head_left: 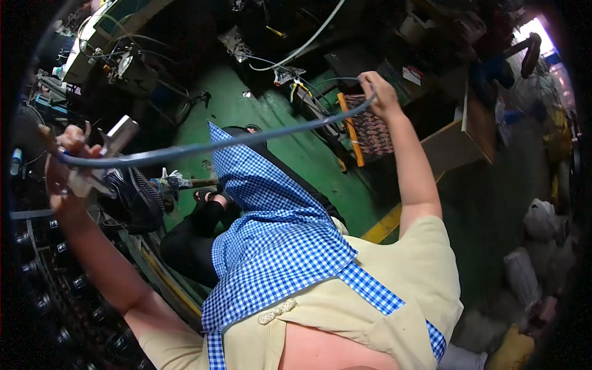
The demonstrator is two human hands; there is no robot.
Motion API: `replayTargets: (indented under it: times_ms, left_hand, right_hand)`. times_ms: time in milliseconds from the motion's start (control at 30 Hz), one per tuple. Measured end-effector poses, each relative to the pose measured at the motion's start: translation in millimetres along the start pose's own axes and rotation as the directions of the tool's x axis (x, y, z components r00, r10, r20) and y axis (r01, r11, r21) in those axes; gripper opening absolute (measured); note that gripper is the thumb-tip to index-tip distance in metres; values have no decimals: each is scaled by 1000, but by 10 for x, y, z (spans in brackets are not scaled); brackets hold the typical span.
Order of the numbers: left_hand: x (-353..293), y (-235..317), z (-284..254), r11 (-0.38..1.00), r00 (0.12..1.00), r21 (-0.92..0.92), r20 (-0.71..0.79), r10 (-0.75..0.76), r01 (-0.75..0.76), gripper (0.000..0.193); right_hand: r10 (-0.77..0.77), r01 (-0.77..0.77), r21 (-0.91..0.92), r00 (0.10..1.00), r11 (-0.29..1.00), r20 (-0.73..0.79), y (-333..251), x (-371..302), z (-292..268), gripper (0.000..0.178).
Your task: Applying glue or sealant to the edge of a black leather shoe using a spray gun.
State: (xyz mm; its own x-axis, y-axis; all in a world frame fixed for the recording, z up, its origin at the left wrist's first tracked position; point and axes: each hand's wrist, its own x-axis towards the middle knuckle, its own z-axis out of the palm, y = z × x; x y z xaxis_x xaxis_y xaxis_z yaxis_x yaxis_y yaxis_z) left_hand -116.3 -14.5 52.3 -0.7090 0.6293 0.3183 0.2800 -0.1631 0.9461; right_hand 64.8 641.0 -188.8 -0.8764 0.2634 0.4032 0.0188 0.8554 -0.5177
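A blue-grey hose (pixel 234 141) stretches in a curve across the front of my body. At the far left, my raised left hand (pixel 73 151) is closed around a silver metal tool (pixel 117 137), whose exact kind I cannot make out. One end of the hose runs to that hand, beside the tool. My right hand (pixel 381 95) is lifted at the upper right, its fingers curled around the hose. Beyond this hand the hose continues back to the left as a thinner line. A blue-and-white checked apron (pixel 277 246) hangs below the hose.
A woven seat with an orange frame (pixel 351 131) stands below my right hand. A wooden box-like panel (pixel 456 139) is to the right. Dark shoes (pixel 135 200) lie near my left arm, beside a rack (pixel 46 271) with dark items. Sacks (pixel 524 277) line the right side.
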Motion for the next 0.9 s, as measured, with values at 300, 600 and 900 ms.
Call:
replayTargets:
  times_ms: [300, 600, 900]
  left_hand:
    - [923, 40, 147, 989, 986, 145, -164, 22, 2, 53]
    - [1978, -48, 1648, 984, 926, 135, 373, 60, -118, 40]
    - [2116, -136, 2278, 977, 915, -187, 402, -21, 104, 30]
  right_hand:
    - [105, -105, 142, 994, 984, 8, -650, -281, -828, 21]
    - [-398, 54, 672, 839, 738, 371, -1535, 21, -1320, 15]
    - [-276, 120, 715, 955, 688, 105, -2040, 81, -1909, 31]
